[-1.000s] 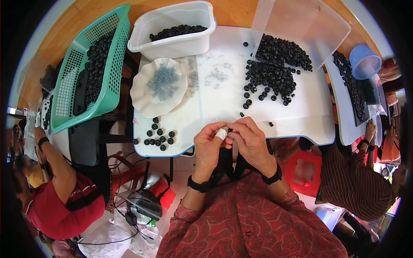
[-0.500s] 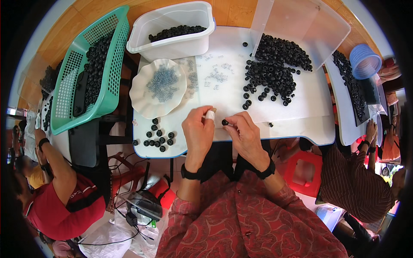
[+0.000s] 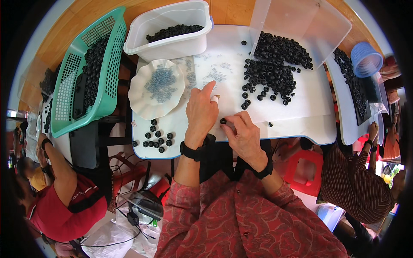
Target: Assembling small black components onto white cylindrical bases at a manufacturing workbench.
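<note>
My right hand (image 3: 246,139) pinches a small round black part (image 3: 223,121) between thumb and fingertips, just above the table's near edge. Left of it, my left hand (image 3: 202,109) reaches over the table with its index finger stretched out and apart from the thumb. A white wrap (image 3: 214,99) covers part of one digit. The index fingertip is close to a scatter of small thin grey pieces (image 3: 217,76) that look like springs; no piece shows in this hand. More of these pieces lie heaped on a white wavy-rimmed plate (image 3: 137,99).
A heap of black parts (image 3: 271,77) lies before a clear plastic bin (image 3: 301,21). Several black parts (image 3: 157,141) sit at the table's left. A white tub (image 3: 172,49) and a green basket (image 3: 112,86) hold more. People sit on both sides.
My left hand has moved forward, away from the black part, and its index finger has straightened toward the scattered pieces. My right hand keeps its hold nearly in place.
</note>
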